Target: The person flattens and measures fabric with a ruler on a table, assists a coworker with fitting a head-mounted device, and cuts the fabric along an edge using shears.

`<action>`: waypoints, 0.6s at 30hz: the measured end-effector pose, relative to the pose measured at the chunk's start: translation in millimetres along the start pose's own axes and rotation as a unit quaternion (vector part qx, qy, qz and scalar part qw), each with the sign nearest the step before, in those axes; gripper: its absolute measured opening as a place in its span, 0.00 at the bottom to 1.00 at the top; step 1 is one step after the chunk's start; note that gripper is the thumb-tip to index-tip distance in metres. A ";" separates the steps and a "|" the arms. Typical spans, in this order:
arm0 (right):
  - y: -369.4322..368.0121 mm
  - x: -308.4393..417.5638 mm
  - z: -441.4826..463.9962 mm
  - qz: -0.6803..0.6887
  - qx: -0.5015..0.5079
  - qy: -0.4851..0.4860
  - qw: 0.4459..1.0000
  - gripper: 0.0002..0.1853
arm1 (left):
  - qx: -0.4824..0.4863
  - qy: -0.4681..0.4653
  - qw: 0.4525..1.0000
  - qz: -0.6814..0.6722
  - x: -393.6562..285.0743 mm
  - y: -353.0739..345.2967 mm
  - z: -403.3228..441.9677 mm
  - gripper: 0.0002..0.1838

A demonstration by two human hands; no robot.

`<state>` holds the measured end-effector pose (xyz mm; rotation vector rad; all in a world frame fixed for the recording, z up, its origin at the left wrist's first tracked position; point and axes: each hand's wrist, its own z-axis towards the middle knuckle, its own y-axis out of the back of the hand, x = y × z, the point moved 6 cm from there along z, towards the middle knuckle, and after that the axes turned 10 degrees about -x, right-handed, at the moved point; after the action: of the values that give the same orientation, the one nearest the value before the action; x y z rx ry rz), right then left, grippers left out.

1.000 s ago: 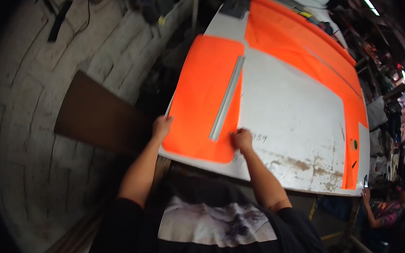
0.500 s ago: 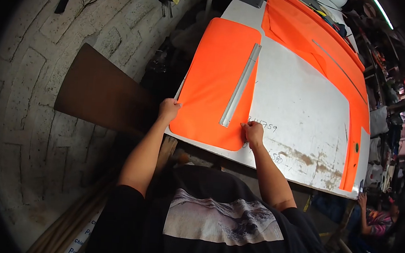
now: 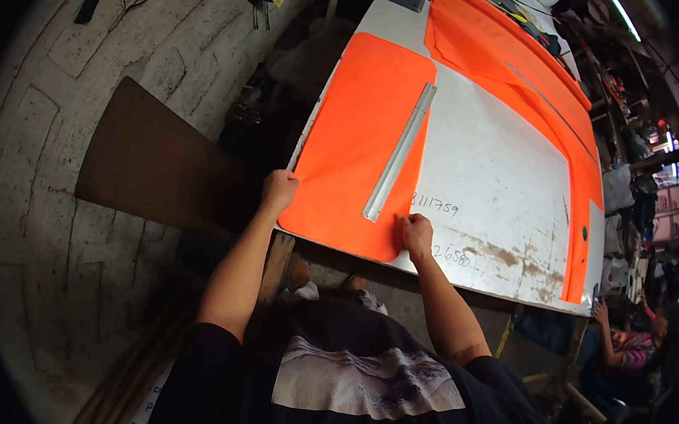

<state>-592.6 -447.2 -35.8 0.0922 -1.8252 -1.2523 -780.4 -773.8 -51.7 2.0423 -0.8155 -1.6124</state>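
Orange panel (image 3: pixel 352 142), rounded at its visible corners, lies on a white-topped table (image 3: pixel 500 168), near the table's left edge and close to the wearer's body. Left hand (image 3: pixel 280 190) is at the panel's left side, near its lower corner; thumb and fingers are closed in a pinch on that edge. Right hand (image 3: pixel 416 235) is at the panel's right side, near the opposite lower corner, thumb and curled fingers drawn together on the edge; the fingertips below are hidden. A metal strip (image 3: pixel 397 157) rests on the panel, slanted, its upper end reaching the panel's right edge and its lower end just short of the right hand. Handwritten numbers (image 3: pixel 436 204) mark the tabletop just right of the panel, with brown stains (image 3: pixel 502 255) further right. A larger orange sheet (image 3: pixel 485 41), creased, runs beyond the panel and down the table's far right side. A brown board (image 3: pixel 150 159) stands left of the panel, apart from it. Well to the panel's right, a co-worker's hand (image 3: pixel 600 312) is at the table's corner.
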 end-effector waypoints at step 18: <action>13.4 -41.9 16.7 0.123 -0.008 0.068 0.990 0.22 | 0.017 -0.194 0.973 -0.126 -108.8 91.9 -300.7 0.26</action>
<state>-573.9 -407.6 -52.8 -0.0551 -1.6534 -1.0620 -523.9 -780.6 160.2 1.9434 -0.7353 -2.1986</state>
